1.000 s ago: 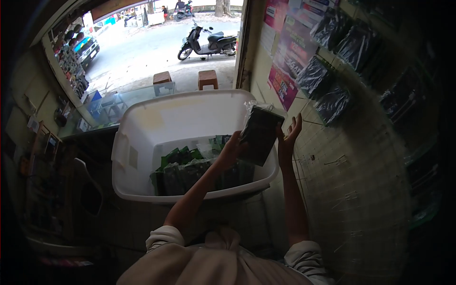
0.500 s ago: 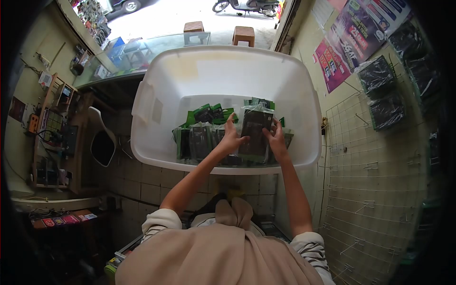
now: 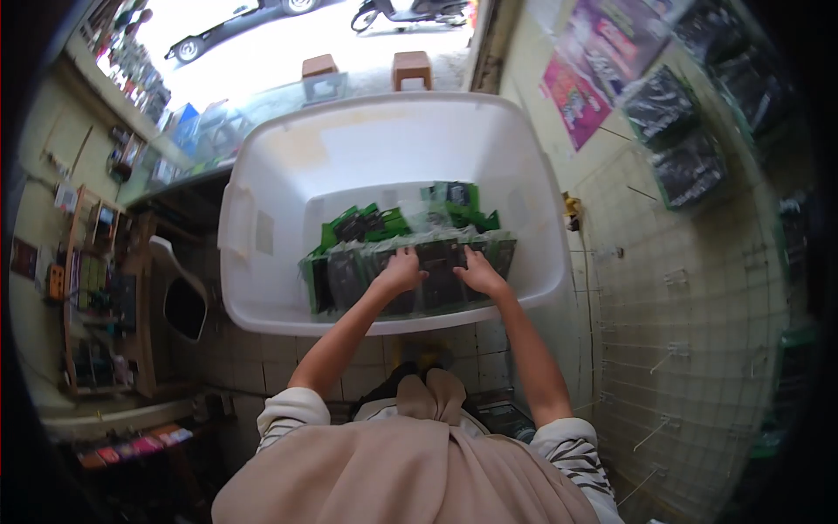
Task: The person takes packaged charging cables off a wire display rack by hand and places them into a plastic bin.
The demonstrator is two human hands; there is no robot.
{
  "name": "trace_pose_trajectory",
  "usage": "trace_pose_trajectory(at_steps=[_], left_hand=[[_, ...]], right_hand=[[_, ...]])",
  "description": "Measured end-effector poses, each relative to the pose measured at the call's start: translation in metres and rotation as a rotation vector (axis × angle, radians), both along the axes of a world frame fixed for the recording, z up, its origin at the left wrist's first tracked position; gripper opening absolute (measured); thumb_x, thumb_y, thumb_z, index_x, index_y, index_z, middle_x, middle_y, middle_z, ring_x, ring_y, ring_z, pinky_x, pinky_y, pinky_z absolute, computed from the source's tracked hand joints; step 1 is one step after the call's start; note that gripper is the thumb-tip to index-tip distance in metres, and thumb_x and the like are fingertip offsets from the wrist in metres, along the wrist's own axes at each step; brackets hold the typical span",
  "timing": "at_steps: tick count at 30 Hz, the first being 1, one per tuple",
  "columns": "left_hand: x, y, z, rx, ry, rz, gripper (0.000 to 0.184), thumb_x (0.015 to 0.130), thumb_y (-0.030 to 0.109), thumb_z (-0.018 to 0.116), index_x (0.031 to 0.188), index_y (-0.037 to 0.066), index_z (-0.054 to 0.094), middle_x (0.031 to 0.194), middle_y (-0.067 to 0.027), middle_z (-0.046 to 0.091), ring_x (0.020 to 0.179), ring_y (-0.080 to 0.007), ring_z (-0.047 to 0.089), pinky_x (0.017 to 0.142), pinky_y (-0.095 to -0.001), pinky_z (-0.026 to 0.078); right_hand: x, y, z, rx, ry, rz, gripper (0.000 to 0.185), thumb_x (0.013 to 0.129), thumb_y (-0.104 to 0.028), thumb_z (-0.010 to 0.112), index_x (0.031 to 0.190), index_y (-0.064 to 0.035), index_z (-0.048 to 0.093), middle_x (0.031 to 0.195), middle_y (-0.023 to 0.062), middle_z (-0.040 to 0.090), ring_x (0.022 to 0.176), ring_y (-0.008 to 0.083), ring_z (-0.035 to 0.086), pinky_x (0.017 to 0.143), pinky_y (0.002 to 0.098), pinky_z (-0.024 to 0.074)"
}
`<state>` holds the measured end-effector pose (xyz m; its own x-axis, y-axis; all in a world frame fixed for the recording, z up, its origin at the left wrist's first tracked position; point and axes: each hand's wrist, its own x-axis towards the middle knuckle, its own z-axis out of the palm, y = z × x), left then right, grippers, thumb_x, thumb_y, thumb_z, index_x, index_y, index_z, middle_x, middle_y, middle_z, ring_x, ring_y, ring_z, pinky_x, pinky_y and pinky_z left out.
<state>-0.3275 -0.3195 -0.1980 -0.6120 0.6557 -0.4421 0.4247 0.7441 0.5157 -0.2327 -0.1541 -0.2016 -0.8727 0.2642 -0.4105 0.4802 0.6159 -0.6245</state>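
A dark flat packet in clear plastic (image 3: 439,269) stands upright in the front row inside a white plastic tub. My left hand (image 3: 401,272) is at its left edge, thumb on its front and fingers near the top of the row. At the right edge, my right hand (image 3: 482,274) holds it in a similar way, thumb pointing inward. Similar packets (image 3: 347,271) stand pressed together on both sides. Behind the row lie loose green-and-black packets (image 3: 362,223), with more green packets (image 3: 456,199) to the right.
The tub (image 3: 384,328) has high, flared walls around the packets. A glass counter (image 3: 236,131) and brown stools (image 3: 411,70) are beyond it. On the right wall, a wire grid (image 3: 672,314) has protruding hooks and hanging packets (image 3: 676,166). A chair (image 3: 185,297) stands left.
Both hands have lowered the packet from above the row into the front row, toward me. The whole view has shifted slightly, so the tub appears further left.
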Motion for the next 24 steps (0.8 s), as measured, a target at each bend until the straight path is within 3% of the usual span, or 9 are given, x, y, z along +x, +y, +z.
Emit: trace_pose_trajectory(at_steps=[1, 4, 7, 10, 12, 13, 16, 19, 24], left_hand=[[-0.003, 0.011, 0.018, -0.098, 0.094, -0.056, 0.074, 0.073, 0.032, 0.060, 0.123, -0.010, 0.024, 0.116, -0.0283, 0.035, 0.105, -0.0384, 0.040, 0.088, -0.0388, 0.036], [-0.008, 0.048, 0.080, 0.241, 0.277, -0.094, 0.067, 0.076, 0.035, 0.056, 0.120, -0.009, 0.031, 0.115, -0.0256, 0.038, 0.107, -0.0387, 0.038, 0.091, -0.0395, 0.033], [0.000, 0.099, 0.144, 0.544, 0.220, -0.119, 0.063, 0.078, 0.037, 0.054, 0.121, -0.003, 0.033, 0.118, -0.0208, 0.038, 0.111, -0.0347, 0.036, 0.093, -0.0384, 0.030], [0.018, 0.150, 0.190, 0.795, 0.172, -0.250, 0.053, 0.080, 0.030, 0.054, 0.123, 0.005, 0.034, 0.120, -0.0154, 0.038, 0.113, -0.0280, 0.036, 0.093, -0.0360, 0.032], [0.033, 0.189, 0.213, 0.938, 0.105, -0.306, 0.052, 0.080, 0.027, 0.055, 0.123, 0.007, 0.034, 0.121, -0.0137, 0.038, 0.113, -0.0264, 0.036, 0.092, -0.0366, 0.033], [0.040, 0.208, 0.222, 1.054, 0.026, -0.331, 0.050, 0.080, 0.024, 0.056, 0.123, 0.008, 0.035, 0.121, -0.0120, 0.038, 0.114, -0.0248, 0.037, 0.092, -0.0372, 0.033], [0.047, 0.283, 0.220, 1.322, -0.004, -0.391, 0.053, 0.078, 0.023, 0.059, 0.122, 0.007, 0.034, 0.116, -0.0144, 0.039, 0.111, -0.0265, 0.038, 0.090, -0.0375, 0.034], [0.053, 0.341, 0.206, 1.337, -0.091, -0.425, 0.058, 0.077, 0.025, 0.059, 0.124, 0.005, 0.030, 0.123, -0.0155, 0.036, 0.116, -0.0269, 0.033, 0.095, -0.0364, 0.029], [0.056, 0.397, 0.179, 1.279, -0.043, -0.423, 0.067, 0.076, 0.028, 0.061, 0.126, 0.002, 0.025, 0.125, -0.0188, 0.034, 0.119, -0.0297, 0.029, 0.097, -0.0351, 0.025]], right_hand=[[0.004, 0.007, 0.012, 0.014, 0.016, -0.038, 0.063, 0.077, -0.023, 0.057, 0.127, 0.0000, 0.025, 0.115, 0.0247, 0.038, 0.111, 0.0364, 0.036, 0.093, 0.0388, 0.0299], [0.023, 0.043, 0.055, 0.130, 0.158, -0.008, 0.059, 0.079, -0.027, 0.055, 0.125, -0.0003, 0.030, 0.118, 0.0224, 0.038, 0.107, 0.0315, 0.043, 0.089, 0.0370, 0.0349], [0.050, 0.086, 0.112, 0.138, 0.408, -0.111, 0.048, 0.081, -0.026, 0.054, 0.118, -0.0002, 0.040, 0.114, 0.0173, 0.043, 0.088, 0.0231, 0.055, 0.077, 0.0303, 0.0435], [0.087, 0.113, 0.185, 0.069, 0.660, -0.329, 0.039, 0.081, -0.019, 0.052, 0.117, -0.0038, 0.043, 0.110, 0.0125, 0.047, 0.092, 0.0193, 0.053, 0.079, 0.0305, 0.0426], [0.109, 0.124, 0.223, 0.019, 0.856, -0.498, 0.036, 0.081, -0.013, 0.050, 0.114, -0.0004, 0.042, 0.107, 0.0139, 0.047, 0.092, 0.0220, 0.052, 0.081, 0.0317, 0.0416], [0.114, 0.137, 0.225, 0.133, 0.970, -0.549, 0.035, 0.082, -0.012, 0.048, 0.115, -0.0004, 0.041, 0.109, 0.0129, 0.046, 0.093, 0.0222, 0.051, 0.081, 0.0325, 0.0419], [0.118, 0.186, 0.214, 0.301, 1.162, -0.717, 0.055, 0.083, -0.023, 0.050, 0.127, -0.0029, 0.024, 0.122, 0.0186, 0.032, 0.113, 0.0300, 0.036, 0.093, 0.0382, 0.0311], [0.111, 0.209, 0.208, 0.449, 1.041, -0.801, 0.074, 0.082, -0.030, 0.050, 0.131, 0.0011, 0.004, 0.134, 0.0232, 0.009, 0.125, 0.0332, 0.011, 0.101, 0.0412, 0.0131], [0.093, 0.226, 0.181, 0.546, 1.028, -0.837, 0.069, 0.083, -0.020, 0.047, 0.130, 0.0023, 0.001, 0.135, 0.0227, 0.005, 0.126, 0.0335, 0.006, 0.102, 0.0405, 0.0100]])
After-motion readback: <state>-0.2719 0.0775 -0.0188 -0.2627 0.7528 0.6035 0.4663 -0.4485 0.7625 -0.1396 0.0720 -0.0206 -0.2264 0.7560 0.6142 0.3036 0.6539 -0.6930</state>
